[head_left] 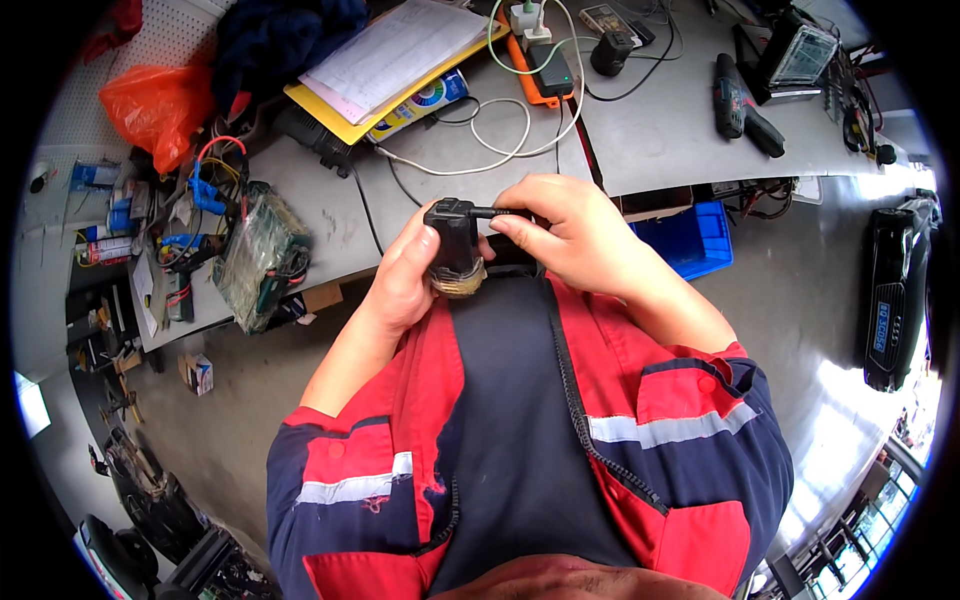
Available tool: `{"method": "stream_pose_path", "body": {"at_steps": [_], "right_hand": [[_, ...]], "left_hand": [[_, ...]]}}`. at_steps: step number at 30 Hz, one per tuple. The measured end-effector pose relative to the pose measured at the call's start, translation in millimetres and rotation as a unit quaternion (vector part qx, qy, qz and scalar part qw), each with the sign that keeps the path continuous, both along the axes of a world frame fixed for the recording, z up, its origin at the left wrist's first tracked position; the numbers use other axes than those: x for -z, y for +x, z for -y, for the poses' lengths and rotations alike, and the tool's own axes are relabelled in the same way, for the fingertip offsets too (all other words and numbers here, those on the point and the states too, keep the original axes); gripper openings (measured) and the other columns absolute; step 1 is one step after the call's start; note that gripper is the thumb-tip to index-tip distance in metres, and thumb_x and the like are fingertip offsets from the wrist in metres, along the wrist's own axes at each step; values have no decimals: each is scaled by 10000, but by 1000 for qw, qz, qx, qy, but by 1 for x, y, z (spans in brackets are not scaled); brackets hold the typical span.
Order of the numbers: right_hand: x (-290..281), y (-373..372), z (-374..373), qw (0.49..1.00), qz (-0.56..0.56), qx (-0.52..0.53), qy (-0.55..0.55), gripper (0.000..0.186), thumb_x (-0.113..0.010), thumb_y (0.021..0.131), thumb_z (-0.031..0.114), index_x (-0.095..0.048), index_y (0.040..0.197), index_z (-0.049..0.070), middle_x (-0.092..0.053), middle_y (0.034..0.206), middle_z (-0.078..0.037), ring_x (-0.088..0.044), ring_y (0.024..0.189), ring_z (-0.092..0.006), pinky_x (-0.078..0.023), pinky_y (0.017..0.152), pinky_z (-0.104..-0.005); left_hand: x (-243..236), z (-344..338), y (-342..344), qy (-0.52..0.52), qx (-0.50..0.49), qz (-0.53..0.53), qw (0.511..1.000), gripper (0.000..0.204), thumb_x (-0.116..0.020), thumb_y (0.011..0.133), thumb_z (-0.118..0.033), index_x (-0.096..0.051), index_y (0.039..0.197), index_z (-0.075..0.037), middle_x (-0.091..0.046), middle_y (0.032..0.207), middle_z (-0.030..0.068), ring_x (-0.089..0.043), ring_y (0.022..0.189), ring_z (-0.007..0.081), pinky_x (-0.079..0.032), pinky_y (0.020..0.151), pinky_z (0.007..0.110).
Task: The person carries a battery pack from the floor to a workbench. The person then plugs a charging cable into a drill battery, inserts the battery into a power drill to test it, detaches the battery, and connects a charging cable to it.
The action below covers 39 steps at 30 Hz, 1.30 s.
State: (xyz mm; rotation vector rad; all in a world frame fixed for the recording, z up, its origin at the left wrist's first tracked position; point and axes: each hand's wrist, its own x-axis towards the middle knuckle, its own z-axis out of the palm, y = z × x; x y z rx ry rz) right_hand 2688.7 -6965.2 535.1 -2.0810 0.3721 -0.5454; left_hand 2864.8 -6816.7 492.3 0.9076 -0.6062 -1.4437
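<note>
A small black motor-like part (455, 240) with a brass-coloured lower end is held up in front of my chest. My left hand (405, 280) wraps around its left side and underside. My right hand (565, 230) pinches a thin black piece that sticks out of the part's top to the right. Both hands hover just in front of the edge of a grey workbench (640, 140). My red and dark blue jacket fills the lower middle of the view.
On the bench lie a yellow clipboard with papers (395, 60), white cables (500, 130), a black cordless drill (740, 105), a charger (550, 70) and a circuit board with wires (260, 255). An orange bag (155, 105) sits far left. A blue bin (690, 235) stands under the bench.
</note>
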Motion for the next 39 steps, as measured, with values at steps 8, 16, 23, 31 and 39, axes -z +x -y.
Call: {"method": "stream_pose_path", "body": {"at_steps": [8,16,23,31,39], "right_hand": [[-7,-4,9,998,8,11,-63,136,-695,886,136,-648,915,12,-610,779,-138,-605,734,-333,-472,644,-409],[4,-3,11,998,-5,1,-62,148,-675,891,154,-649,923,12,-635,821,-152,-619,789,-362,-492,684,-424],[25,-44,58,978,-78,187,38,224,-638,943,209,-638,998,-9,-673,886,-183,-651,802,-328,-507,728,-391],[75,-50,182,896,-90,432,54,359,-732,878,327,-642,873,-20,-562,668,-41,-500,665,-122,-414,612,-295],[103,7,210,867,-122,477,-81,692,-786,769,463,-620,1166,-79,-603,1225,-278,-574,1176,-385,-476,981,-422]], "left_hand": [[-10,3,-8,2,-35,38,999,419,-591,978,-300,-505,1264,-7,-650,1038,113,-626,977,171,-504,841,304],[3,-4,-24,-7,-122,57,991,391,-528,1021,-289,-496,1285,-2,-645,1086,121,-619,996,164,-501,833,295],[-4,-2,36,51,-338,62,938,426,-431,1052,-432,-533,1193,-43,-652,1043,139,-563,694,179,-432,556,294],[36,18,9,119,-177,319,923,520,-743,865,-63,-450,1295,-54,-575,1131,39,-570,1004,122,-481,887,282],[60,50,3,155,-122,593,781,517,-816,746,-154,-591,1196,-36,-611,1152,194,-558,1135,353,-453,977,411]]}}
